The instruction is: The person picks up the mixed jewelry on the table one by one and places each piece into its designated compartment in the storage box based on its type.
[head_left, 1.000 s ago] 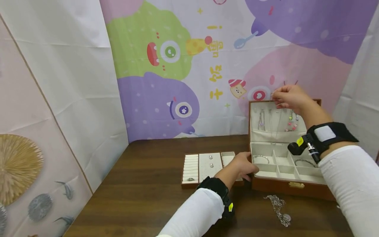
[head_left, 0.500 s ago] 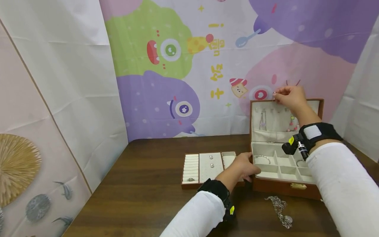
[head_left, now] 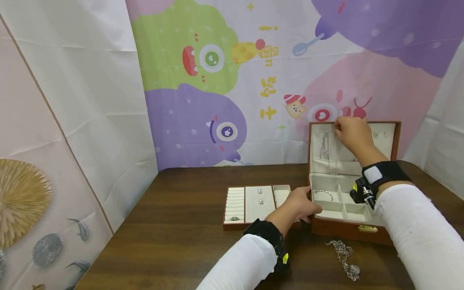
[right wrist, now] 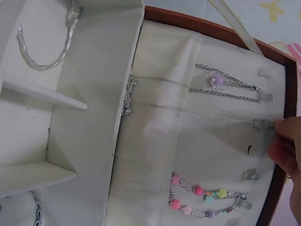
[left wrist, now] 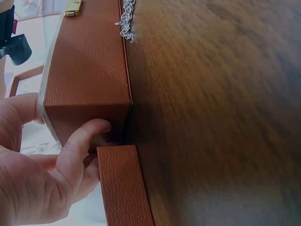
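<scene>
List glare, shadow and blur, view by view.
Head: fairly even light, loose chain slightly soft; left wrist: dark shadow beside the jewelry box, pale sheen low on the tabletop; right wrist: soft focus, the thin necklace fading into the pale lining.

"What is the jewellery box (left wrist: 84, 66) covered in?"
"Brown leather or an imitation, pebbled and faintly shiny. The tray (left wrist: 122, 183) has the same grain."
"And the clasp (left wrist: 73, 7)?"
"Gold-coloured metal, polished."
"The lid's pocket (right wrist: 150, 136)?"
"Pale cloth, smooth, with a satiny sheen."
"The fine chain (right wrist: 162, 107)?"
"Thin silvery metal, glinting."
"The hooks (right wrist: 251, 175) look like clear, glossy plastic. So do the coloured beads (right wrist: 175, 204), though theirs is opaque in places."
"The table (left wrist: 221, 117)?"
"Dark wood grain, smooth, softly reflective."
"And the backdrop (head_left: 232, 24)?"
"Printed cloth, matt, lightly creased."
</scene>
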{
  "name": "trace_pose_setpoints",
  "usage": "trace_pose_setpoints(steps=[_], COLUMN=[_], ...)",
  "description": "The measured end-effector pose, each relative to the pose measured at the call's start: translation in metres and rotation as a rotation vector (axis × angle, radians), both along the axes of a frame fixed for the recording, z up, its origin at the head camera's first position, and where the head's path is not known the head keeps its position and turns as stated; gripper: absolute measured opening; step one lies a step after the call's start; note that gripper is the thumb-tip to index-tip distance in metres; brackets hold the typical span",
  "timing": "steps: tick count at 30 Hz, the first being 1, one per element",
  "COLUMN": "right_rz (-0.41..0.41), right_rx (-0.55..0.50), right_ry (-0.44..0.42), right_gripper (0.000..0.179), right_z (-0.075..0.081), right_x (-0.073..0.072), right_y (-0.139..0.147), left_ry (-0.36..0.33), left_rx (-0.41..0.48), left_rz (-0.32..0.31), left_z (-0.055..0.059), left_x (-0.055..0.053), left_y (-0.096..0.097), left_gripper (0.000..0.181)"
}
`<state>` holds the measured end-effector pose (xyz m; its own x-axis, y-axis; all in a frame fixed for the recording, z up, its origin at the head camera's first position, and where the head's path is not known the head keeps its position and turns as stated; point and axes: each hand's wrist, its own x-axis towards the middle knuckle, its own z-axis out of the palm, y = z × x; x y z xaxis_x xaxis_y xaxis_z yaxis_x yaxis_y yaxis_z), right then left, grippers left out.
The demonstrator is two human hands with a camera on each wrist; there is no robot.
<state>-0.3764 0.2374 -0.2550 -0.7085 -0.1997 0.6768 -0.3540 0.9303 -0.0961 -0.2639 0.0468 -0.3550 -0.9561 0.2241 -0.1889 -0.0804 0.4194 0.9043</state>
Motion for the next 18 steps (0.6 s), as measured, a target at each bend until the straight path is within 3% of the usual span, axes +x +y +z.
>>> trace_pose_setpoints(steps=[8,13,18], right_rz=[-0.016,-0.021,0.030], right_rx=[0.103,0.110,0.096], right_ry=[0.029,0.022,0.015], right_gripper=[0.010,0.011,0.012], right_z=[-0.0008,-0.0015,-0.0041], right_x=[0.0017,0.0045,0.0068], right_y=[0.0017,0.0021,0.0029], left_ry=[0.008,0.010,0.007], left_rx=[0.008,-0.011,-0.013], left_rz=[-0.007,-0.009,-0.002], left_z=[-0.0002,-0.0015,-0.0030], left_x=[0.0004,0.0001,-0.0010], left_y=[0.0029,0.0034,0.0016], left_gripper=[0.072,0.073,0.073])
